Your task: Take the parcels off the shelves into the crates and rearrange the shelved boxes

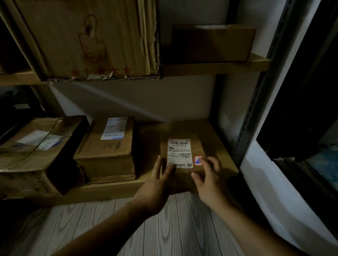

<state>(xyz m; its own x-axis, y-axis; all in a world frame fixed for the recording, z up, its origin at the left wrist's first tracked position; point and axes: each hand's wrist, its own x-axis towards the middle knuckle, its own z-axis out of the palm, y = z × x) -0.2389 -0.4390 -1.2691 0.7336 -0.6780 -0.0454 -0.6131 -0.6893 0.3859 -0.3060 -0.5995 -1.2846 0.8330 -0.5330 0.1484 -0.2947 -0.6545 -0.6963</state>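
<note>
We reach both hands to the small brown cardboard parcel with a white shipping label (182,157), which sits at the right end of the low wooden shelf (107,191), close to its front edge. Our left hand (155,187) lies against the parcel's left side, its grip spread with the thumb resting on the label's lower corner. Our right hand (208,180) rests on the near right part, fingers splayed and touching the top beside a small red and blue sticker (198,160); in this dim light neither grip seems to be clamped yet. To the left stand a taller taped brown box (108,156) and a wide battered carton (33,153), apart from the parcel. Above, a large worn carton with red stars (87,35) fills the upper shelf.
</note>
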